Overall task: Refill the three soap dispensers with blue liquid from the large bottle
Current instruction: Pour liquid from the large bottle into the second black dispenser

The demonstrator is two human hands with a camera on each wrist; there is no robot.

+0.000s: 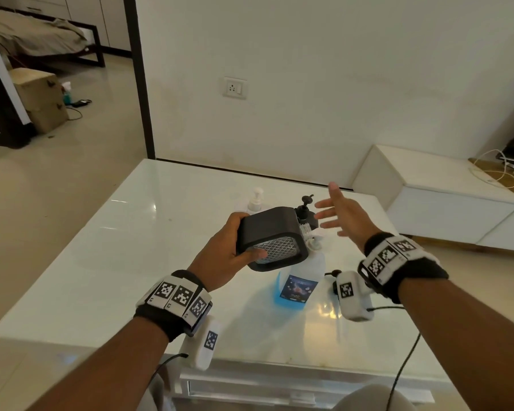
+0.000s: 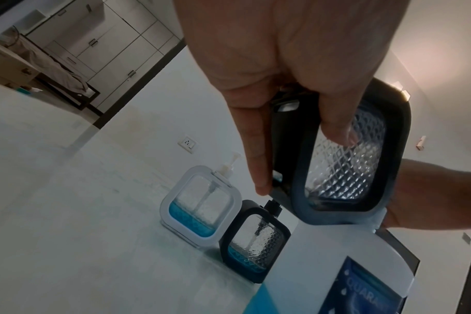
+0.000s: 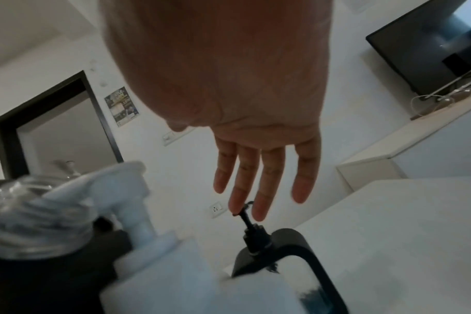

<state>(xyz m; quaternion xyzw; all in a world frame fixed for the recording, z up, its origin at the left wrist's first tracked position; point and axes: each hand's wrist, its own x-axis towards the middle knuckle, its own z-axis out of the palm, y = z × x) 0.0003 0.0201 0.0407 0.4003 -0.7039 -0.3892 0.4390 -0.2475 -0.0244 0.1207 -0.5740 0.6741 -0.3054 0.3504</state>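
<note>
Risk of a spill: left hand (image 1: 220, 247) gripping the black-framed, diamond-textured clear soap dispenser (image 1: 275, 238) tipped sideways above the large clear bottle of blue liquid (image 1: 300, 280) mid-counter (image 1: 131, 232). Right hand (image 1: 343, 216) spread wide, holding nothing, so no support. Could drop onto the white-framed dispenser (image 2: 202, 204) and second black dispenser (image 2: 256, 242) toward the far edge.

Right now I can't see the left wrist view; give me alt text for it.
The left hand grips a black-framed soap dispenser, lifted and tilted above the large bottle. Behind, on the white table, a white-framed dispenser and a second black-framed dispenser stand side by side, each holding some blue liquid.
</note>
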